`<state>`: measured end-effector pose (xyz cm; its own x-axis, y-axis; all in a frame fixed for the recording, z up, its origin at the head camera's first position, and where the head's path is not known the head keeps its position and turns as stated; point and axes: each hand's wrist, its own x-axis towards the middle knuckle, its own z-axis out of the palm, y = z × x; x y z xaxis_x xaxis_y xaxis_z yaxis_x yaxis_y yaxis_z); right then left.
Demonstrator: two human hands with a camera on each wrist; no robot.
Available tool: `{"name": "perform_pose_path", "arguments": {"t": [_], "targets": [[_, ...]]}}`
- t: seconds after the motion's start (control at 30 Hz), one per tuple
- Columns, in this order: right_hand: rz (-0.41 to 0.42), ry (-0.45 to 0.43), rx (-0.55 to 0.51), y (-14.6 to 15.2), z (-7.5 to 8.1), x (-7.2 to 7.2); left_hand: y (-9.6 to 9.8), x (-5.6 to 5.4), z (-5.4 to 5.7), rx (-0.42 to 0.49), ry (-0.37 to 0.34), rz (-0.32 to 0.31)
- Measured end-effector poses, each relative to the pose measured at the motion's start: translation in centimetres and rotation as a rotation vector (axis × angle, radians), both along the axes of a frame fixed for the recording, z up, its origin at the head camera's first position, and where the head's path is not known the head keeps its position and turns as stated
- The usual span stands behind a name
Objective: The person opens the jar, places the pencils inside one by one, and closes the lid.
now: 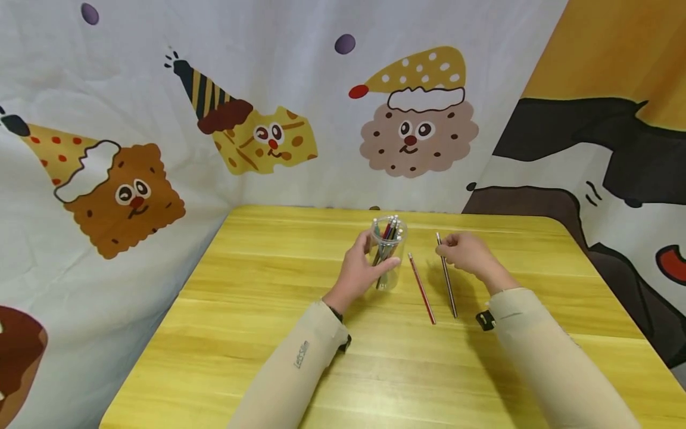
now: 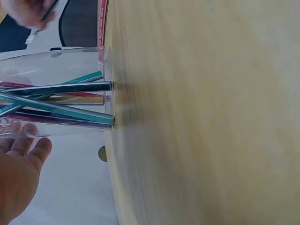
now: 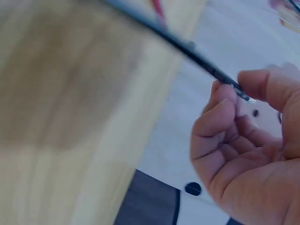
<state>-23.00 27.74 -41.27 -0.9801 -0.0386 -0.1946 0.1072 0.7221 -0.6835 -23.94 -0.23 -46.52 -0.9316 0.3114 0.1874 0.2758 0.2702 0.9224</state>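
My left hand (image 1: 360, 269) holds a clear plastic jar (image 1: 395, 275) upright on the table, thumb on the near side and fingers round the far left. Several pencils (image 2: 61, 88) lean inside it, green, dark and reddish ones among them. To the right of the jar, my right hand (image 1: 471, 255) pinches a dark pencil (image 1: 449, 285) close to its white-tipped end. In the right wrist view that pencil (image 3: 187, 52) slants down from between thumb and index finger, its far part blurred. A red pencil (image 1: 422, 290) lies on the table between the jar and the dark pencil.
The yellow wood-grain table (image 1: 257, 333) spreads around the hands. Behind it and at both sides hangs a white cloth (image 1: 300, 36) printed with cartoon biscuits and cheese. A dark band with a small black device (image 1: 485, 320) sits at my right cuff.
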Motion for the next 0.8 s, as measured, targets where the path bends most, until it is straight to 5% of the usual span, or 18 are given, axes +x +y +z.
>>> {"name": "perform_pose_path", "arguments": {"t": [0.3, 0.6, 0.7, 0.8], "targets": [[-0.12, 0.416, -0.249, -0.4, 3.8, 1.0, 0.0, 0.3, 0.2, -0.006, -0.014, 0.005], [-0.215, 0.829, -0.881, -2.2, 9.6, 3.3, 0.0, 0.3, 0.3, 0.007, -0.016, -0.001], [-0.176, 0.876, -1.012, -2.9, 10.8, 4.1, 0.1, 0.2, 0.3, 0.006, -0.012, 0.001], [-0.144, 0.824, -0.978, -3.5, 11.2, 4.7, 0.1, 0.2, 0.3, 0.003, -0.014, 0.004]]}}
